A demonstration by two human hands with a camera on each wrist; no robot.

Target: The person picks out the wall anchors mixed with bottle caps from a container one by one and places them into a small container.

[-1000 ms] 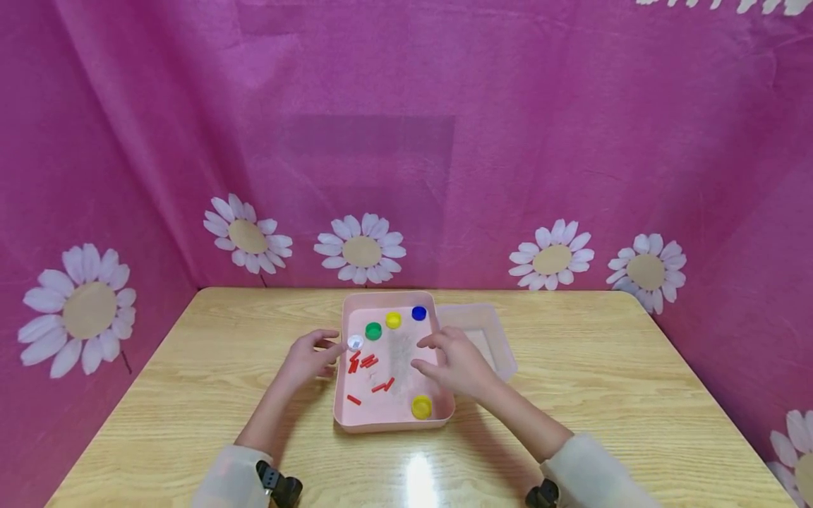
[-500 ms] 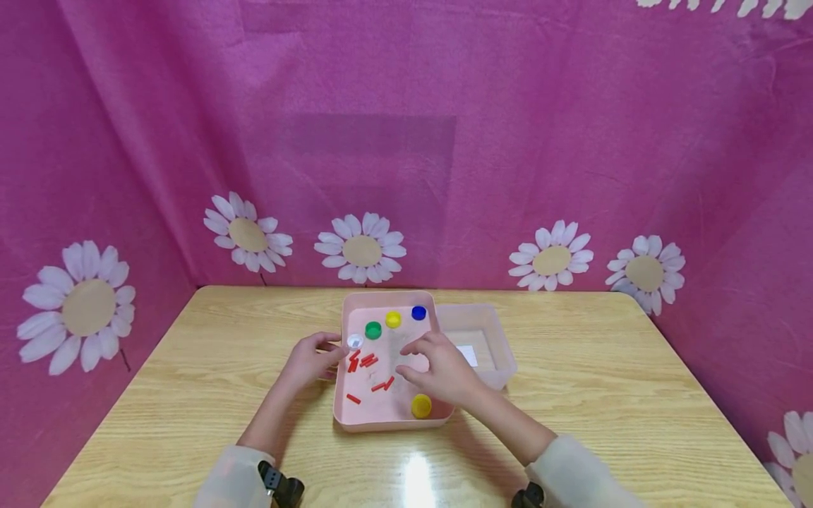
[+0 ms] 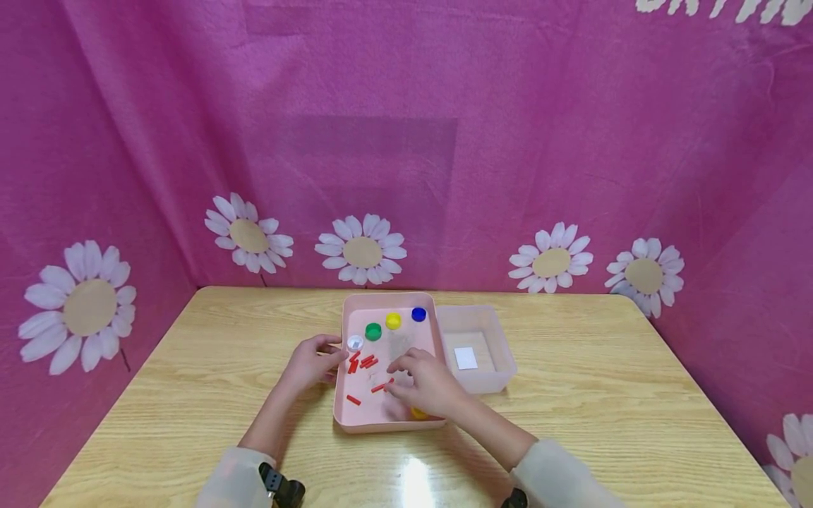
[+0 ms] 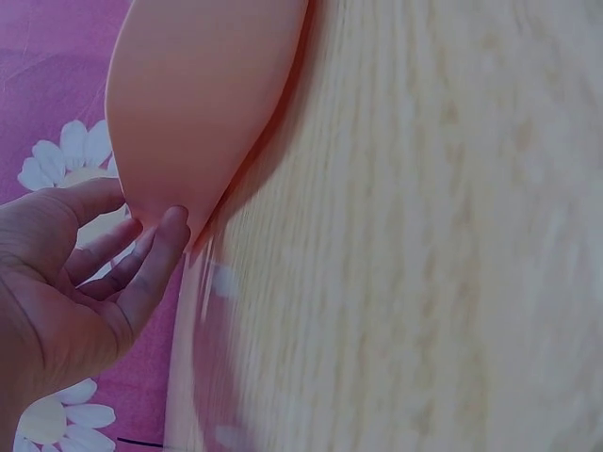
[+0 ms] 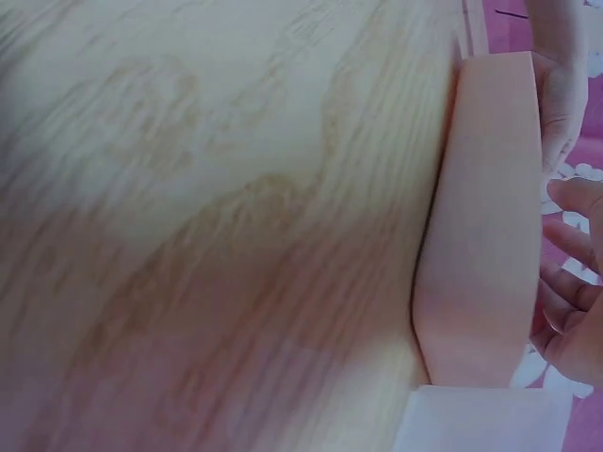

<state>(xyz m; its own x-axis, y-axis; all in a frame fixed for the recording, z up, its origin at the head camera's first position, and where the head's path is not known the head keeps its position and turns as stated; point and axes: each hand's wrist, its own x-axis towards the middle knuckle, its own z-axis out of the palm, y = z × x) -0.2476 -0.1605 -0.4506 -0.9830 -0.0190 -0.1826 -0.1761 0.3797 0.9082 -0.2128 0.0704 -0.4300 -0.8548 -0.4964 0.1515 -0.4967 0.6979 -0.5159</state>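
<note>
A pink tray (image 3: 387, 426) holds several short red sticks (image 3: 368, 361) and round plastic caps: green (image 3: 372, 331), yellow (image 3: 394, 321), blue (image 3: 418, 315) and white (image 3: 355, 343). Another yellow cap (image 3: 419, 414) is partly covered by my right hand. My left hand (image 3: 311, 363) holds the tray's left wall, thumb over the rim and fingers against the outer side (image 4: 207, 94). Above the tray's lower right part reaches my right hand (image 3: 424, 384), thumb and forefinger spread apart with a gap between them. Its fingertips overlap the lower pair of red sticks in the head view.
A translucent box (image 3: 498, 353) with a white square card (image 3: 466, 358) inside stands against the tray's right side. Both are on a wooden table (image 3: 603, 395). A pink flowered cloth (image 3: 406, 176) hangs behind and at both sides.
My right hand has moved left and toward me, from the tray's right edge to over the lower red sticks. It has uncovered the card in the box. My left hand stays at the tray.
</note>
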